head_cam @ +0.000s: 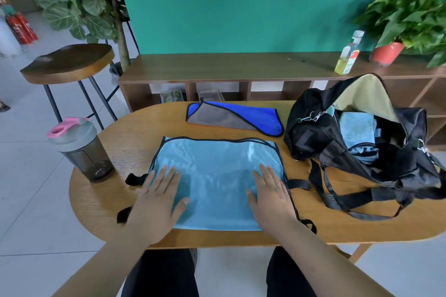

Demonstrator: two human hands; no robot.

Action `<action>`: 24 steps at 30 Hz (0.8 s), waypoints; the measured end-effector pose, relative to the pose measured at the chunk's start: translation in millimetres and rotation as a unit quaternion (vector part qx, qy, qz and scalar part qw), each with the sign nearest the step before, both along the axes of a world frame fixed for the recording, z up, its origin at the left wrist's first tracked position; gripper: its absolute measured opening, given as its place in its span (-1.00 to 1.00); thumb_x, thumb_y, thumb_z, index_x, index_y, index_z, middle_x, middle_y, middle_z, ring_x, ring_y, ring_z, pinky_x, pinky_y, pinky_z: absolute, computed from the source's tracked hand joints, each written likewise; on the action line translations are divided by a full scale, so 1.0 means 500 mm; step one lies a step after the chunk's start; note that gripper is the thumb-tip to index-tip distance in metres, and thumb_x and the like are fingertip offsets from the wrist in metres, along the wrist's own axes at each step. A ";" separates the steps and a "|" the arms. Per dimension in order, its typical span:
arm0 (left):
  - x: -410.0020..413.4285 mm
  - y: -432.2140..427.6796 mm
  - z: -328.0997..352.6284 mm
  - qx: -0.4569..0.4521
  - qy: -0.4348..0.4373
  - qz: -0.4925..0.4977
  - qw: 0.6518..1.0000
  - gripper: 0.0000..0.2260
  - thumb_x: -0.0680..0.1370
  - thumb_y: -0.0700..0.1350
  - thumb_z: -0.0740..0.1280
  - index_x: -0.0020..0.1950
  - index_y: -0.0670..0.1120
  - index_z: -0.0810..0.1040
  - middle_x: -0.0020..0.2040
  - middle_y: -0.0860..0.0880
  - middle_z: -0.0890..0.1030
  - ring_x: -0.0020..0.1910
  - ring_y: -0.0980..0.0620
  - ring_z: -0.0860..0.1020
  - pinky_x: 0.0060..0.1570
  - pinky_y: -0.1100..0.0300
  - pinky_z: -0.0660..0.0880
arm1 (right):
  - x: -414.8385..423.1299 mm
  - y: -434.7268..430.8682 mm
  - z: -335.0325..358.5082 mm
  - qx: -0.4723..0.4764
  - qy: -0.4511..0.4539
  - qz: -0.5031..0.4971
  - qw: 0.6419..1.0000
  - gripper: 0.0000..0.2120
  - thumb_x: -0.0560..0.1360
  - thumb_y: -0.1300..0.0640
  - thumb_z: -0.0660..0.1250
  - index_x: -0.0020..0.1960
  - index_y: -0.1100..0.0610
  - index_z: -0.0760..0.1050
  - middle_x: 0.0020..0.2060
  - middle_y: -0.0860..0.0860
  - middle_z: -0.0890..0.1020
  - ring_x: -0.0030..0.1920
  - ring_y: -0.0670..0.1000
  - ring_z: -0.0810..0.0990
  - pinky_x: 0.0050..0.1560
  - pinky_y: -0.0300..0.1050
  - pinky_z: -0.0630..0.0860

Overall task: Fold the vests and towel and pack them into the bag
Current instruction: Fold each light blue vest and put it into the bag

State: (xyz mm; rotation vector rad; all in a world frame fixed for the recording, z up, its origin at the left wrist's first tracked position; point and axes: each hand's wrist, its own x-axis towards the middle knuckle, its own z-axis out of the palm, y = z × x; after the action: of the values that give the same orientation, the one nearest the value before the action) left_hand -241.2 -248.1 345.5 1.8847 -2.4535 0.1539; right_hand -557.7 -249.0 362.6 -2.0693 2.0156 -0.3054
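1. Both hands lie flat with fingers straight, gripping nothing. The left hand [158, 200] presses the near-left part of the shiny light-blue vest with black trim [217, 176], and the right hand [270, 196] presses its near-right part.
2. Left of the vest, apart from it, stands a smoky grey shaker bottle with a pink lid [82, 149].
3. The vest lies spread on the oval wooden tabletop [337, 229], with black straps sticking out at both sides. It looks light, limp and slippery. I judge it best taken by the two trimmed corners of one edge together, so the fold does not slide.
4. Beyond the vest lies the blue-and-grey towel [234, 119], one corner turned over. It looks soft and thicker, so it should hold a fold better.
5. Right of the vest sits the unzipped black duffel bag [311, 137], with folded light-blue cloth [357, 128] inside.
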 end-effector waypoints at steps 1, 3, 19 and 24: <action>-0.039 0.008 0.005 0.008 0.026 -0.022 0.999 -0.29 0.70 0.35 -0.20 0.72 -0.07 -0.04 0.72 -0.02 -0.07 0.70 -0.02 -0.20 0.64 -0.06 -0.18 | 0.001 -0.010 0.005 -0.001 0.015 0.016 1.000 -0.41 0.74 -0.12 0.07 0.71 0.01 0.03 0.71 -0.04 -0.11 0.69 0.00 -0.21 0.67 0.02 -0.12; -0.127 0.029 0.009 0.036 0.075 -0.065 0.994 -0.32 0.71 0.32 -0.17 0.72 -0.02 -0.17 0.70 0.04 -0.22 0.67 0.01 -0.29 0.61 0.03 -0.30 | -0.006 -0.040 0.001 0.012 0.047 0.040 0.998 -0.41 0.75 -0.14 0.02 0.71 0.01 0.01 0.71 -0.02 -0.11 0.69 0.02 -0.22 0.68 0.05 -0.12; -0.409 0.080 -0.020 0.050 0.096 -0.231 0.967 -0.30 0.66 0.33 0.10 0.66 -0.10 0.18 0.69 -0.09 0.15 0.66 -0.18 0.15 0.60 -0.16 0.19 | -0.162 -0.305 0.033 0.063 0.018 0.050 0.997 -0.41 0.73 0.01 0.24 0.69 0.07 0.13 0.65 0.03 0.23 0.59 0.08 0.30 0.54 0.01 0.34; -0.484 0.074 -0.007 0.024 0.137 -0.181 0.973 -0.43 0.60 0.34 0.18 0.40 -0.06 0.43 0.31 -0.03 0.41 0.27 -0.10 0.41 0.33 -0.04 0.43 | -0.141 -0.342 0.030 0.089 0.079 0.056 0.991 -0.42 0.73 -0.03 0.20 0.67 0.12 0.13 0.54 0.12 0.33 0.55 0.14 0.26 0.49 0.12 0.39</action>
State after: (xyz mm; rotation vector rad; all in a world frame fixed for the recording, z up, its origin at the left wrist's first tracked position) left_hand -482.9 -211.3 341.9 1.3283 -2.5631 -0.1689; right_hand -628.3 -420.2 377.6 -2.1415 1.9235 0.0593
